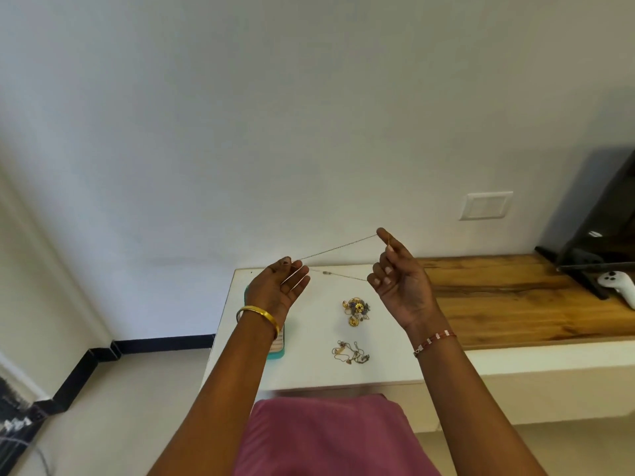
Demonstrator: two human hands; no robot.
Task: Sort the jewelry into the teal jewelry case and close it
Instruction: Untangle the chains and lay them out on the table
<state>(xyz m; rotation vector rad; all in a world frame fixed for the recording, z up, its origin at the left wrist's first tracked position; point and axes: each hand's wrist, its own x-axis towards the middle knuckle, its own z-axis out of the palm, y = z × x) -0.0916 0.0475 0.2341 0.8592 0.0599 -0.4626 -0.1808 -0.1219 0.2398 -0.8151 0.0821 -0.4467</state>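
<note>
At the bottom of the frame lies a pink garment (330, 438), with both forearms rising from it toward the middle. On the white counter (309, 372), just right of centre, sits a tangle of thin chains (350, 352), and a little farther up a cluster of gold earrings and rings (357, 310). Left of these, the teal jewelry case (276, 348) lies largely hidden under the left wrist, which wears a gold bangle (259, 316). The right wrist carries a red and white beaded bracelet (434, 341). Above the counter, the left hand (278, 292) pinches one end of a fine chain necklace (338, 249) between thumb and fingertip, its other fingers loosely extended. The right hand (400, 280) holds the other end, fingers curled, forefinger raised. The chain stretches between them. A white controller (616, 285) rests on the wooden shelf (508, 297) at right, a white wall switch (485, 205) above.
</note>
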